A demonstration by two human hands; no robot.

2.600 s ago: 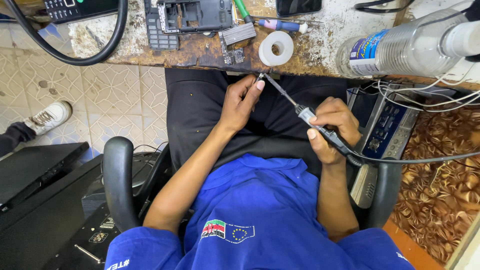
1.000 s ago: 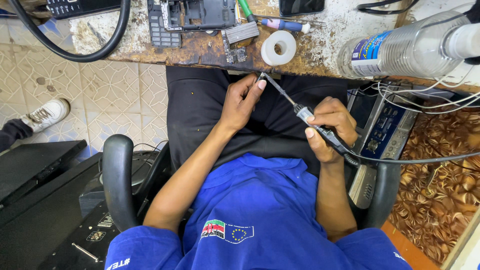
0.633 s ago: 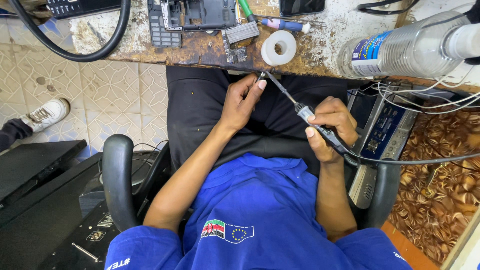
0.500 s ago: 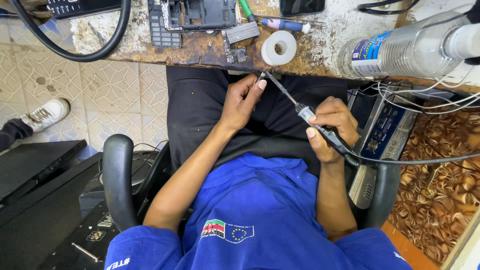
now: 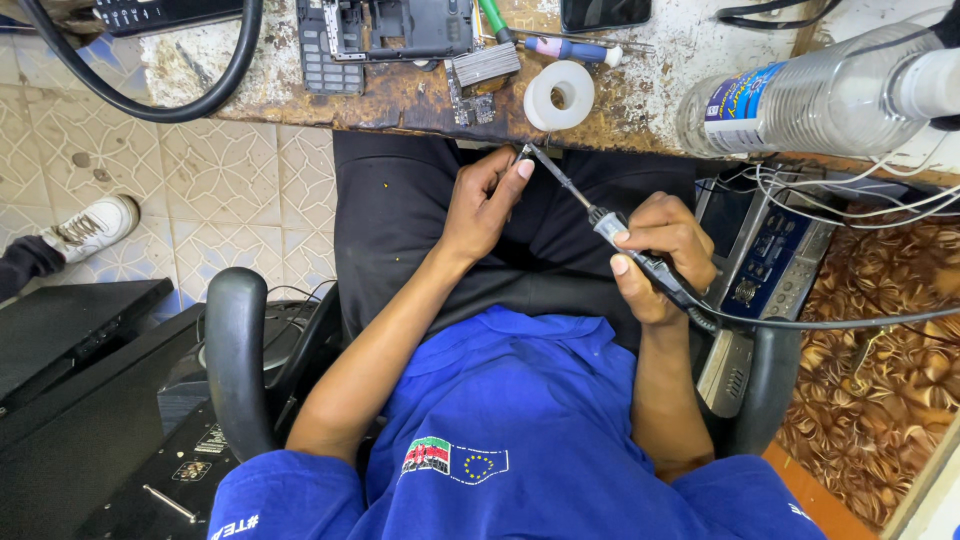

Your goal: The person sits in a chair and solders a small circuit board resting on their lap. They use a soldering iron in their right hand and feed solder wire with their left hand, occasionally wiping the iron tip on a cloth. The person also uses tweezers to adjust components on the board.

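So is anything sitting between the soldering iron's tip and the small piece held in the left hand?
Nothing visible. The soldering iron in the right hand runs straight to the small piece at the left hand's fingertips, over the dark trousers, below the workbench edge.

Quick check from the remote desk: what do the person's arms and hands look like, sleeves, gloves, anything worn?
Both hands are bare: no gloves, rings or watch show on the left hand or the right hand. The forearms are uncovered too. Short blue sleeves end above the elbows, part of a blue shirt with a small multicoloured flag patch on the chest.
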